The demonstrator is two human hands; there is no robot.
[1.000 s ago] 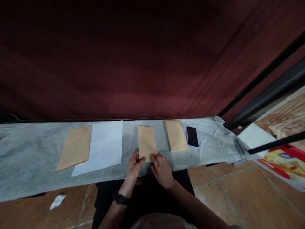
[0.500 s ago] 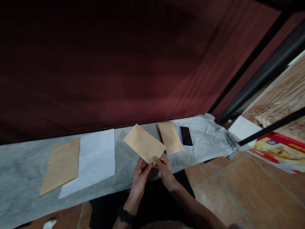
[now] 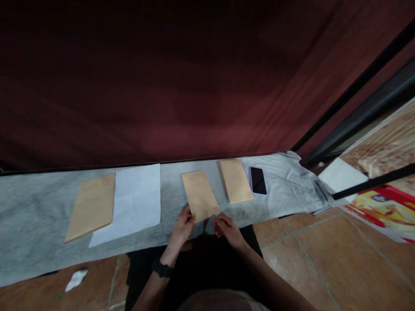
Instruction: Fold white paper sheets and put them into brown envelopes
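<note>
A brown paper envelope (image 3: 200,195) lies at a slant in front of me on the grey cloth, its red print at the far end. My left hand (image 3: 183,224) pinches its near left corner between thumb and fingers. Just off the near right corner is my right hand (image 3: 226,226), its fingers curled in and no object visible in them. A small stack of brown envelopes (image 3: 236,181) rests to the right. On the left, another brown envelope or pile (image 3: 91,207) overlaps a white sheet of paper (image 3: 138,198).
A phone (image 3: 258,180) with a dark screen lies right of the stack. The grey cloth (image 3: 285,190) covers a long narrow surface against a dark red hanging cloth (image 3: 194,108). Black bars (image 3: 356,90) and a red-yellow box (image 3: 385,207) stand right. Crumpled white paper (image 3: 76,280) is on the tiled floor.
The envelope has turned more upright in view and come down onto the cloth. My right hand has let go of its corner and moved slightly away; my left hand has shifted to the left corner.
</note>
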